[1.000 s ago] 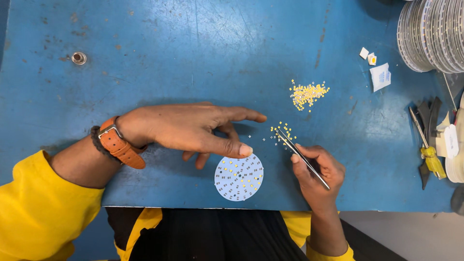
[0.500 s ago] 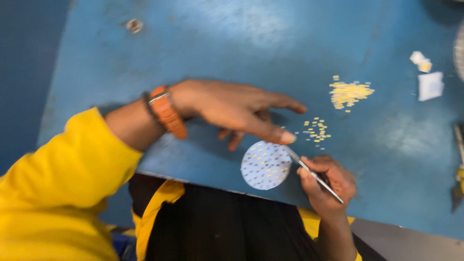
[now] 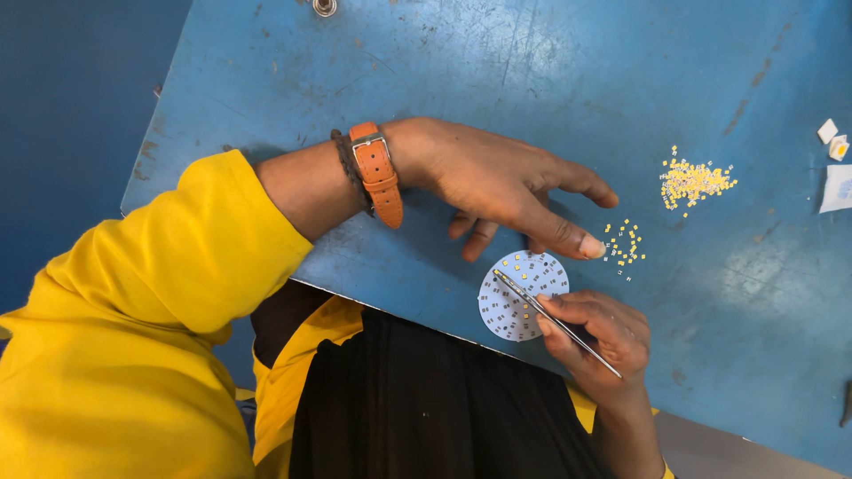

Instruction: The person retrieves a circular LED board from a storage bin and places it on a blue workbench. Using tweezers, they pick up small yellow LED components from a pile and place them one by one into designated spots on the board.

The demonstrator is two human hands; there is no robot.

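Right hand (image 3: 596, 333): nearest the bench edge, closed on thin metal tweezers (image 3: 555, 322), tips resting over the upper left part of the disc.

Round white disc (image 3: 522, 295): lies flat at the near edge of the blue bench (image 3: 426, 71), marked with many small pads; a few small yellow chips sit on its far part. Whether the tweezer tips hold a chip cannot be told at this size.

Left hand (image 3: 497, 182): just beyond the disc, fingers spread and holding nothing, one fingertip (image 3: 590, 247) pressed to the bench at the disc's far right rim. Orange strap watch (image 3: 377, 173) on the wrist.

Handling note: by judgement, placement goes best with the disc kept from sliding, the tweezers held low and steady, and one chip set squarely on one pad at a time.

Small scatter of yellow chips (image 3: 623, 242): just right of the fingertip, within easy reach.

Larger heap of yellow chips (image 3: 694, 178): farther right.

White scraps (image 3: 834, 142): far right edge.

Metal fitting (image 3: 324, 7): far edge.

Obstruction: the left forearm crosses the bench left of the disc; the way from chips to disc looks open.
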